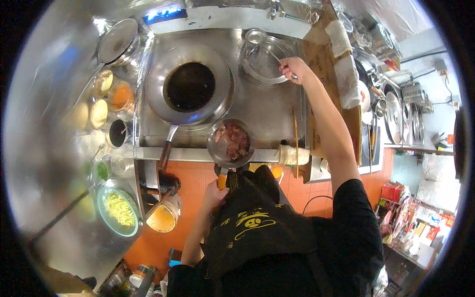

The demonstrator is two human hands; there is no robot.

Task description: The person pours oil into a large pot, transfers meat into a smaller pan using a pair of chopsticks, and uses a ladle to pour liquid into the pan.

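Note:
My left hand point(216, 194) grips the yellow handle of a round metal strainer or ladle point(219, 147) holding pieces of raw-looking meat point(235, 141) at the stove's front edge. With my arm stretched forward, my right hand point(293, 69) is closed on the thin handle of a small metal ladle point(255, 36). Its bowl is over the far rim of a round metal basin point(265, 74) at the back right. A large steel wok point(222, 80) with dark liquid point(191, 87) in it stands left of the basin, its wooden handle point(165, 156) pointing towards me.
On the left counter are a sieve over a pot point(118, 41), containers of seasonings point(121, 95), a cup of dark sauce point(116, 133) and a green basket point(136, 226) of pale yellow shreds. Cardboard point(326, 111) walls the right side. A folded cloth point(293, 154) lies on the front edge beneath a chopstick point(296, 130).

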